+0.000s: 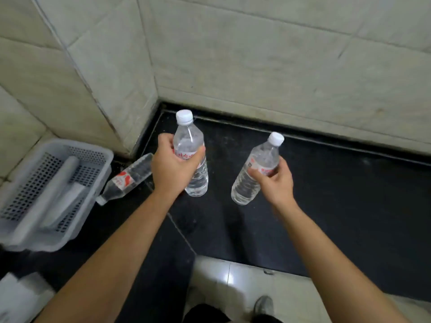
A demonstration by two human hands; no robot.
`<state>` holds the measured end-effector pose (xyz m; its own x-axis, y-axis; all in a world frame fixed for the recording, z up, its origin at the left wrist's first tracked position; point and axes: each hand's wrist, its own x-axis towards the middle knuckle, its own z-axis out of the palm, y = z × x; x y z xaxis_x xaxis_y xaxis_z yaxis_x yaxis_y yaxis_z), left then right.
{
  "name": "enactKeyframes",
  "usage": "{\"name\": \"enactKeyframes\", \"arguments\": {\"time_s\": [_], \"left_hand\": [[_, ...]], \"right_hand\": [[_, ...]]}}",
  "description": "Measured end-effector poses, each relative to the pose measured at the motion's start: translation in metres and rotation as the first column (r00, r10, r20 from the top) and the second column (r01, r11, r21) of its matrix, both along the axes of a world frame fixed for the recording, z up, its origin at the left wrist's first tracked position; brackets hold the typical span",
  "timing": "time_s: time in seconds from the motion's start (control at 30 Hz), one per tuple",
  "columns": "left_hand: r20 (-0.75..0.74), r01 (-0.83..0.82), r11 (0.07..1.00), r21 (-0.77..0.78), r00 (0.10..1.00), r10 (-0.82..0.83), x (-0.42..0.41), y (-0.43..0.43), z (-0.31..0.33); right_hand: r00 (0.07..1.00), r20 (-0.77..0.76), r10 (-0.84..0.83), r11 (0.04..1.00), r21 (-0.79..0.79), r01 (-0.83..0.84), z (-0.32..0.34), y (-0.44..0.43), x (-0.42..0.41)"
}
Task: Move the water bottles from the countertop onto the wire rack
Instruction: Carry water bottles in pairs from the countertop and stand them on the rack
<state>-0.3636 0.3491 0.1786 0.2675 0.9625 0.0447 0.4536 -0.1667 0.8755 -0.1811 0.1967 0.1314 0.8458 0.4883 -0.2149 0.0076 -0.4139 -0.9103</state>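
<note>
My left hand (173, 165) is wrapped around the label of a clear water bottle (189, 136) with a white cap, held upright over the black countertop (326, 194). My right hand (276, 180) grips a second clear bottle (261, 159) at its label, tilted with the cap toward the wall. A third bottle (130, 177) with a red-and-white label lies on its side on the counter, just left of my left wrist. No wire rack is in view.
A grey perforated plastic basket (93, 157) holding pale rolled items sits at the left on the counter. Tiled walls (256, 66) close the corner behind the bottles. The counter's front edge, a light floor and a shoe (263, 305) show below.
</note>
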Motion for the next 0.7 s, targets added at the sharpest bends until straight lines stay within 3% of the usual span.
{"name": "enactKeyframes", "arguments": {"time_s": [0.13,0.37,0.7], "left_hand": [[0.069,0.069,0.993,0.091,0.995,-0.075,0.051,-0.044,0.063],[0.029,0.284,0.931,0.230,0.954,-0.298,0.135,-0.192,0.120],[0.047,0.477,0.841,0.255,0.863,-0.504,0.277,-0.451,0.148]], "right_hand": [[0.987,0.141,-0.083,0.991,0.111,0.068,0.063,-0.053,0.028],[0.904,0.371,-0.212,0.963,0.235,0.129,0.127,-0.215,0.077],[0.803,0.457,-0.382,0.924,0.161,0.348,0.164,-0.496,0.171]]}}
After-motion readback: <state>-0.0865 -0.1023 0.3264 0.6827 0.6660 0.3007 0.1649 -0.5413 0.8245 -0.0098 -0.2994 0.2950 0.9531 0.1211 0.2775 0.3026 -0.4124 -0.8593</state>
